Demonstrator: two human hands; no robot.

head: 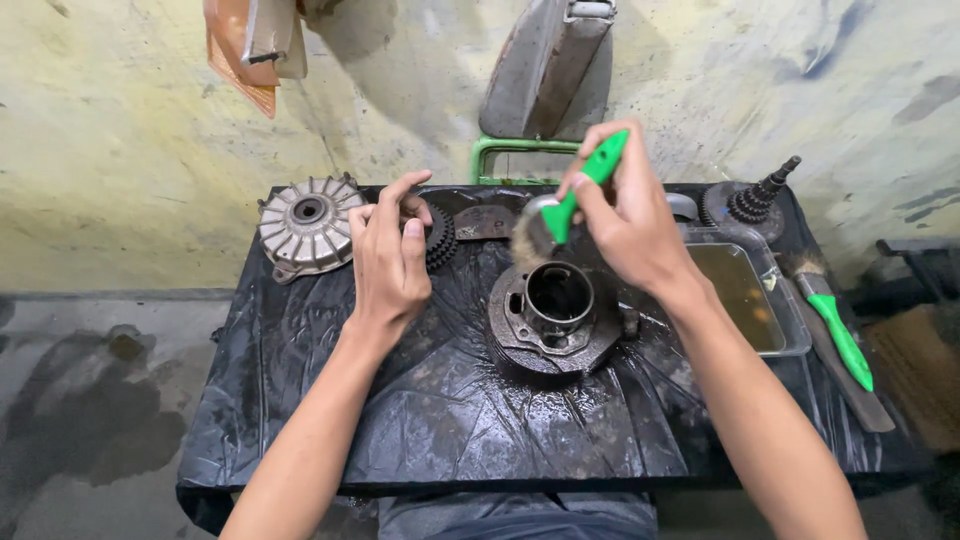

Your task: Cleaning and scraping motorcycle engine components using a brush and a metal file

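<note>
Black plastic sheeting [420, 420], wet and oily, is seen spread over the low table, and at its middle a round metal housing [555, 318] with an open bore is set flat. Every place below is given from that housing.

Just above its rim, a green-handled brush [565, 205] is gripped by the right hand [625, 225], the fingers closed tight round the handle, the bristles angled down toward the upper left edge of the bore. Whether the bristles touch the metal cannot be told.

To the left of the housing, the left hand [390, 262] is held over the sheeting, fingers loosely curled and half open; a dark toothed gear [440, 237] is pinched or touched at the fingertips, though the grip itself is partly hidden.

Farther left, well apart, a finned grey metal cover [305, 225] is laid near the table's back corner. Behind the housing, a flat rusty plate [484, 222] is seen beside the gear.

To the right, a clear tray [795, 330] of brownish liquid is placed just beside the right forearm. Beyond it, a second brush with a green handle [838, 335] is laid along the table edge on a dark flat bar. At the far right rear, a stepped gear shaft [758, 200] is stood upright.

Behind everything, a grey metal can [540, 65] is leaned against the stained yellow wall, on a green frame [500, 150].
</note>
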